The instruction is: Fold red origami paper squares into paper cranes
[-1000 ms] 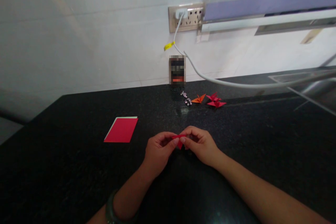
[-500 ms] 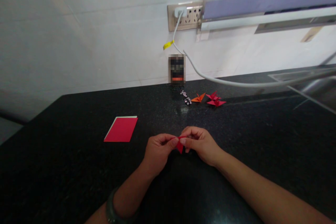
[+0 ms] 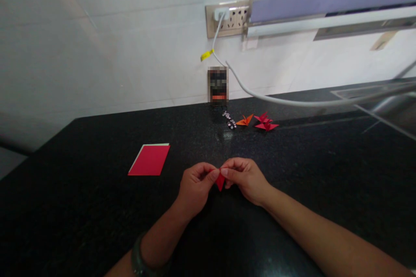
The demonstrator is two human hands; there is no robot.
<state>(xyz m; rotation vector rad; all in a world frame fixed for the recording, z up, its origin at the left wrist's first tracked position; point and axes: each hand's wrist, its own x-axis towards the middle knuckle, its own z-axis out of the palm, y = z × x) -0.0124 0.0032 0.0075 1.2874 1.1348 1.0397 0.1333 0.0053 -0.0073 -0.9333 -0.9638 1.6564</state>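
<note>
Between my two hands is a small piece of folded red paper (image 3: pixel 220 181), its pointed end hanging down. My left hand (image 3: pixel 197 188) pinches it from the left with thumb and forefinger. From the right, my right hand (image 3: pixel 246 179) pinches the same paper, the fingertips of both hands nearly meeting. Most of the upper folds are hidden behind my fingers. Left of my hands, a stack of square paper (image 3: pixel 149 161) lies flat, red on top with a pale sheet peeking out behind.
Beyond my hands on the black counter (image 3: pixel 97 207) stand an orange paper crane (image 3: pixel 245 120) and two red paper cranes (image 3: pixel 267 126). A beaded strap (image 3: pixel 230 121) lies by a blurred-out upright object (image 3: pixel 218 85). A white cable (image 3: pixel 279 102) runs from the wall socket (image 3: pixel 227 19) across the right.
The view has shifted very slightly. Both hands keep their pinch on the red paper, whose hanging point now shows a little more broadly.
</note>
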